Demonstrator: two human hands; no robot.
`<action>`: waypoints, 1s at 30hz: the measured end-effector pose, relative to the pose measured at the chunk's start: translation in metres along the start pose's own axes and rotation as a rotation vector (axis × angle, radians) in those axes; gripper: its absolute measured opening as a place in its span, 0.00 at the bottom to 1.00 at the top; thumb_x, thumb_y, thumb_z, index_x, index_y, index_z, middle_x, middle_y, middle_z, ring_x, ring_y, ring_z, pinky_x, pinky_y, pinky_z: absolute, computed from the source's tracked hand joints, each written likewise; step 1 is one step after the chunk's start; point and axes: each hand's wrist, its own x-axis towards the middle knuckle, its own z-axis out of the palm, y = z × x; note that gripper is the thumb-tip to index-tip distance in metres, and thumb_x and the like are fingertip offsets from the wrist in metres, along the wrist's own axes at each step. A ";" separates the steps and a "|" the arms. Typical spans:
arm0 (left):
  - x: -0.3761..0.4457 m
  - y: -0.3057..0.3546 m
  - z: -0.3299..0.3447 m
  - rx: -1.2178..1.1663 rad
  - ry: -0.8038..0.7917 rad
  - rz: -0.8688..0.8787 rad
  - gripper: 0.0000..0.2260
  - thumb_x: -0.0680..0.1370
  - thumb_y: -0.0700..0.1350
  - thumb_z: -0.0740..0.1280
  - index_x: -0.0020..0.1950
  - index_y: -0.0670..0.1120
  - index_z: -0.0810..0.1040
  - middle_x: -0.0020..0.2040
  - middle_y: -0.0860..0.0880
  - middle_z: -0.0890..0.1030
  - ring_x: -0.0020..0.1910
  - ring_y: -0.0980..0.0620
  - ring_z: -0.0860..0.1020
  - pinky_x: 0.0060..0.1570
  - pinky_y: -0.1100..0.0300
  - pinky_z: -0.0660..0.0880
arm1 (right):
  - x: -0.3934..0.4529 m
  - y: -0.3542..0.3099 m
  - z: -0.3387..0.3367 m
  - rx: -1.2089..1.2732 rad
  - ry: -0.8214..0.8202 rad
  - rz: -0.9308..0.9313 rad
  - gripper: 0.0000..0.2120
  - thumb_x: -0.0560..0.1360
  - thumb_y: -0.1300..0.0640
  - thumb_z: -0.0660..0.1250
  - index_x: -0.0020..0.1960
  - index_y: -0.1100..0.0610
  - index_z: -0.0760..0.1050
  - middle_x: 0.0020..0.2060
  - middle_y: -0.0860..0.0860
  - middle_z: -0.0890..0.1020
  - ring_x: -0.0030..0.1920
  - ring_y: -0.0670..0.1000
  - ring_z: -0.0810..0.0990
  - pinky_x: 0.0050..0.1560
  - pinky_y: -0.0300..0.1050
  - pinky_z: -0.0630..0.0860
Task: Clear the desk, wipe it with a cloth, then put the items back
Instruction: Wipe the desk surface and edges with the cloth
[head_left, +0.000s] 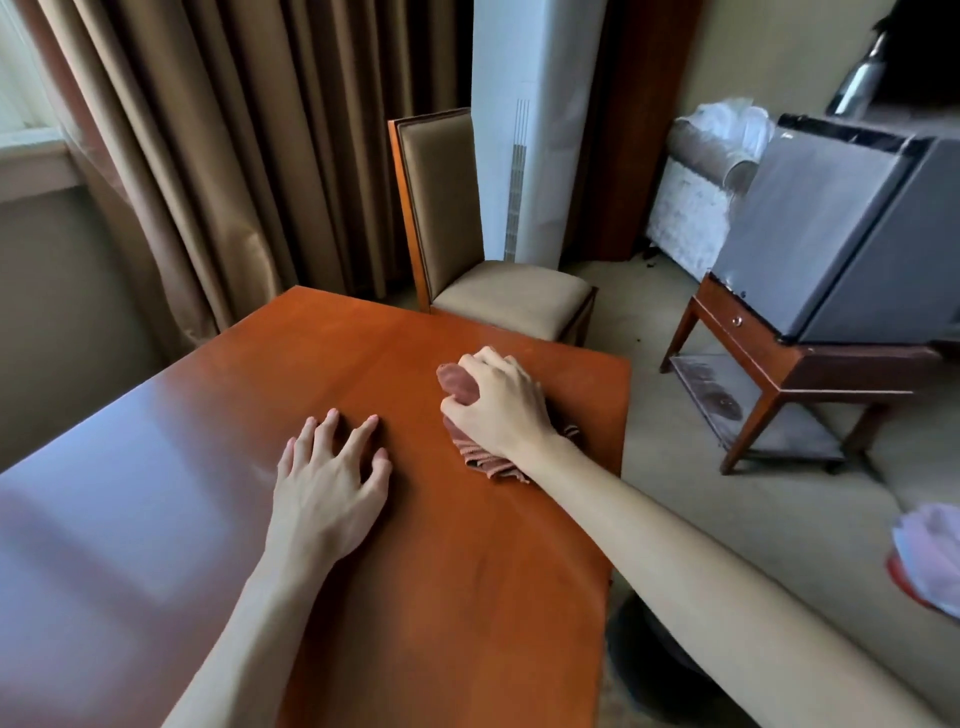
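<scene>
A glossy reddish-brown wooden desk fills the lower left of the head view, with nothing on its top but my hands and a cloth. My right hand grips a bunched brownish-red cloth and holds it down on the desk near the right edge. Part of the cloth sticks out beyond my fingers and part trails under my wrist. My left hand rests on the desk to the left of the cloth, fingers spread and fingertips touching the wood.
An upholstered chair stands at the desk's far side, before brown curtains and a white tower unit. A grey mini fridge sits on a wooden side table at right. A red-and-white object lies at the right edge.
</scene>
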 end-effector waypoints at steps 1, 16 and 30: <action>0.000 0.000 -0.001 -0.001 -0.007 -0.003 0.24 0.82 0.61 0.49 0.79 0.62 0.59 0.82 0.47 0.56 0.81 0.46 0.50 0.79 0.49 0.47 | -0.031 -0.007 -0.009 0.008 -0.011 -0.029 0.17 0.74 0.43 0.68 0.59 0.50 0.77 0.57 0.44 0.76 0.57 0.52 0.75 0.54 0.53 0.78; 0.002 -0.002 0.001 -0.010 -0.014 0.001 0.25 0.82 0.62 0.49 0.79 0.62 0.60 0.82 0.48 0.56 0.81 0.47 0.49 0.79 0.50 0.47 | -0.015 0.015 -0.008 0.001 0.033 -0.010 0.20 0.74 0.42 0.67 0.61 0.51 0.78 0.58 0.47 0.78 0.58 0.54 0.76 0.56 0.53 0.77; 0.001 -0.001 0.000 -0.035 0.004 -0.019 0.32 0.75 0.67 0.41 0.78 0.64 0.60 0.81 0.50 0.57 0.81 0.50 0.49 0.79 0.50 0.48 | 0.101 0.034 0.024 -0.028 0.039 0.055 0.24 0.76 0.42 0.68 0.67 0.54 0.77 0.63 0.52 0.78 0.63 0.58 0.76 0.60 0.54 0.76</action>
